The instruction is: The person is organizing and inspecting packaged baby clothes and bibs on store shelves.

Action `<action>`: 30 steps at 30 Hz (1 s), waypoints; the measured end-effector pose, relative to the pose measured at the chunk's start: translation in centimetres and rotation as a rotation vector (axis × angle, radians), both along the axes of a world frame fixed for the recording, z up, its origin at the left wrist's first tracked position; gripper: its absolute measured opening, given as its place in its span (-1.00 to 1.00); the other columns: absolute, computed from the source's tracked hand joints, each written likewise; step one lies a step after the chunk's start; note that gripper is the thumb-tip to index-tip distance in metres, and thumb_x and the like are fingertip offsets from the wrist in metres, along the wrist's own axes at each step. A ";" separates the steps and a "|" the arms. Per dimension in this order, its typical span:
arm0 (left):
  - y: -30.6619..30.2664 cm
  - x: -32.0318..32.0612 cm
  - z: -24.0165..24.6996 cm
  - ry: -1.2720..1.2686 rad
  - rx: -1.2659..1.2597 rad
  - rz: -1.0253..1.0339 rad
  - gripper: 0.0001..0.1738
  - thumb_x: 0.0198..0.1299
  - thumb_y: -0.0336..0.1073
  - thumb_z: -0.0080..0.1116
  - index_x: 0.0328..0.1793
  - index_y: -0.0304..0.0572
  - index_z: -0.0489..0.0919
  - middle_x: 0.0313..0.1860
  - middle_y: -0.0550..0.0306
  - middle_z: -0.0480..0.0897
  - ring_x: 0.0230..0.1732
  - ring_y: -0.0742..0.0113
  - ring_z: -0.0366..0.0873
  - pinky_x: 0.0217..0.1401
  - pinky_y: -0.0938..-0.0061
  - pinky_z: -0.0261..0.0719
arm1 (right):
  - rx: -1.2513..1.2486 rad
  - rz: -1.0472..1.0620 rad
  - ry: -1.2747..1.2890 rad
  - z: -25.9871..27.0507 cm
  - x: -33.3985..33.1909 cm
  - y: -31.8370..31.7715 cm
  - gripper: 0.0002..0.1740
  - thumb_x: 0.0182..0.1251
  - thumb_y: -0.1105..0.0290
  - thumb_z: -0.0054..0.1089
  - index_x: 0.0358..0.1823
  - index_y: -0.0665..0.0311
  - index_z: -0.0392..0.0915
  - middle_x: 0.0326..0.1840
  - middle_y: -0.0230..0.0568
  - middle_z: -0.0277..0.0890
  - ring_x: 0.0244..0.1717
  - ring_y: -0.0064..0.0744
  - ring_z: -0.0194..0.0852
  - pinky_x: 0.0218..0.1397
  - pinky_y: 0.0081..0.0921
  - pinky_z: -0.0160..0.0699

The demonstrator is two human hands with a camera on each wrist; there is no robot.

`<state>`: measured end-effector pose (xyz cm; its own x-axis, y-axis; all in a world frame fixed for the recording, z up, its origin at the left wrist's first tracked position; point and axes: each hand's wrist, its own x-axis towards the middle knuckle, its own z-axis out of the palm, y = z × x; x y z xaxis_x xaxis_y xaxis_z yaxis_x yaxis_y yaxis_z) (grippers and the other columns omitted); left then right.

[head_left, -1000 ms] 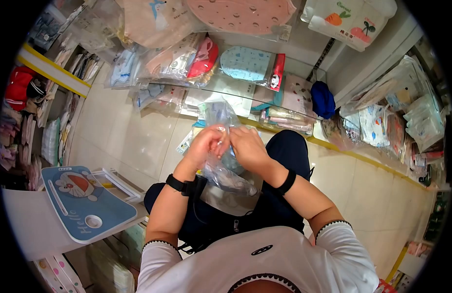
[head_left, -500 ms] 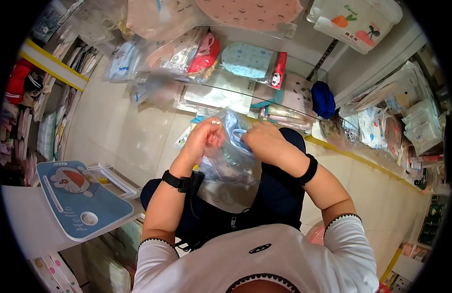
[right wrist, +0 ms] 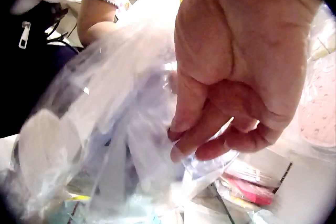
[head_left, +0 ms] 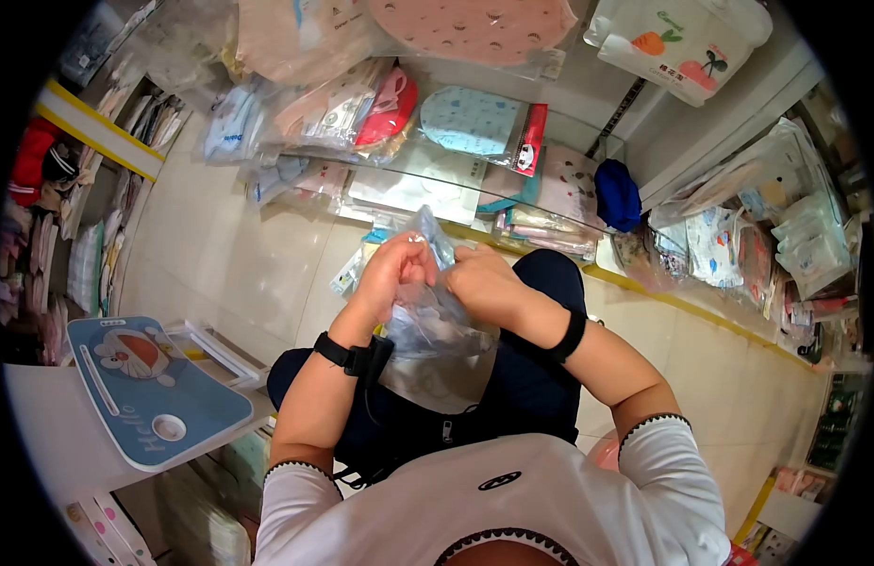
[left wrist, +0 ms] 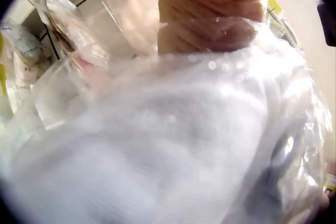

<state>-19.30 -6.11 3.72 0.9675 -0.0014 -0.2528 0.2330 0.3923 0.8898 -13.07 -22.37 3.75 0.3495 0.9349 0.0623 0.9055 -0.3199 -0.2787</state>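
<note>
A clear plastic bag (head_left: 435, 316) with pale blue and white cloth inside is held over the person's lap. My left hand (head_left: 395, 268) pinches the bag's top edge on the left. My right hand (head_left: 481, 281) grips the same top edge from the right, fingers curled on the film. In the right wrist view the right hand (right wrist: 231, 77) pinches the bag (right wrist: 105, 140) with thumb and fingers. In the left wrist view the bag (left wrist: 173, 145) fills the frame, with the left hand (left wrist: 210, 8) at the top.
Shelves (head_left: 427, 179) ahead hold many bagged goods; a blue cloth (head_left: 616, 193) lies at the right. A blue cartoon tray (head_left: 149, 387) rests on a white ledge at the left. More packets (head_left: 786, 226) crowd the right. A tiled floor (head_left: 239, 264) lies below.
The hands spread apart with the bag's mouth, then came back together at its top edge. The bag now sits slightly lower and more bunched.
</note>
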 end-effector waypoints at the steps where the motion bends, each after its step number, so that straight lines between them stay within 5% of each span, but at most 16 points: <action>1: -0.3 -0.2 0.5 0.025 0.007 -0.042 -0.78 0.15 -0.26 -0.22 -0.50 -0.15 0.32 -0.60 0.03 0.46 -0.72 0.55 0.21 -0.66 0.67 0.15 | 0.008 0.043 -0.049 -0.5 0.1 0.2 -0.92 -0.09 0.48 0.06 -0.59 0.17 0.55 -0.58 -0.24 0.49 -0.28 -0.27 0.43 -0.22 -0.38 0.25; 5: -1.1 -0.7 2.0 0.051 0.032 -0.104 -0.78 0.15 -0.27 -0.22 -0.52 -0.15 0.30 -0.58 -0.04 0.48 -0.76 0.55 0.16 -0.72 0.67 0.09 | -0.292 -0.073 -0.228 -2.2 0.7 0.9 -0.91 -0.07 0.40 0.10 -0.53 0.12 0.60 -0.52 -0.28 0.53 -0.31 -0.25 0.48 -0.32 -0.36 0.35; 11: 0.0 -0.9 1.1 0.016 0.030 0.052 -0.78 0.17 -0.25 -0.23 -0.49 -0.14 0.29 -0.52 -0.09 0.50 -0.82 0.57 0.07 -0.77 0.68 0.03 | 0.134 -0.147 0.500 2.3 3.1 -2.4 -0.84 0.08 0.32 0.06 -0.32 0.09 0.59 -0.44 -0.20 0.54 -0.31 -0.14 0.49 -0.26 -0.31 0.42; 14: 0.1 -0.4 1.4 0.047 -0.041 0.057 -0.80 0.18 -0.26 -0.22 -0.48 -0.13 0.29 -0.48 -0.10 0.51 -0.83 0.58 0.06 -0.76 0.68 0.05 | 0.302 -0.203 0.586 3.2 3.3 -3.8 -0.72 0.03 0.42 0.03 -0.17 0.11 0.55 -0.17 -0.12 0.50 -0.08 -0.13 0.41 -0.03 -0.33 0.37; 17: 0.1 -0.2 1.6 0.038 -0.066 0.115 -0.81 0.19 -0.26 -0.22 -0.45 -0.12 0.29 -0.45 -0.10 0.52 -0.83 0.59 0.04 -0.76 0.68 0.06 | 0.331 -0.118 0.545 2.4 2.3 -5.5 -0.52 -0.07 0.51 0.00 -0.01 0.08 0.47 0.14 -0.02 0.27 0.17 -0.06 0.18 0.21 -0.31 0.17; 18: 0.2 -0.2 1.4 0.014 -0.062 0.151 -0.81 0.21 -0.26 -0.22 -0.44 -0.12 0.29 -0.44 -0.09 0.52 -0.83 0.59 0.04 -0.77 0.67 0.06 | 0.235 -0.102 0.619 2.0 2.3 -6.0 -0.36 -0.16 0.55 -0.01 0.11 0.01 0.38 0.30 0.03 0.03 0.31 0.01 -0.04 0.32 -0.26 0.01; 22: 0.4 0.1 1.1 -0.038 -0.111 0.240 -0.80 0.27 -0.23 -0.24 -0.38 -0.12 0.29 -0.40 -0.05 0.52 -0.82 0.58 0.05 -0.78 0.67 0.05 | 0.337 -0.298 0.437 -0.4 0.4 -4.7 -0.47 -0.06 0.49 0.17 0.05 0.02 0.41 0.29 -0.04 0.06 0.26 -0.02 0.10 0.21 -0.32 0.21; 26: 0.4 -0.1 1.8 -0.101 -0.119 0.217 -0.78 0.31 -0.21 -0.25 -0.35 -0.13 0.31 -0.39 -0.01 0.52 -0.81 0.58 0.07 -0.77 0.69 0.05 | 0.615 -0.338 0.657 -3.1 1.8 -2.7 -0.82 0.11 0.42 0.13 -0.22 0.17 0.52 0.10 -0.14 0.30 0.06 -0.21 0.32 0.10 -0.45 0.28; 30: 0.6 -0.8 2.4 -0.167 -0.091 0.151 -0.78 0.31 -0.17 -0.20 -0.31 -0.13 0.32 -0.39 0.02 0.52 -0.82 0.60 0.04 -0.78 0.70 0.03 | 0.709 -0.343 0.959 -2.9 2.3 -2.3 -0.87 0.23 0.38 0.02 -0.31 0.27 0.48 -0.06 -0.25 0.47 -0.04 -0.45 0.39 0.01 -0.58 0.28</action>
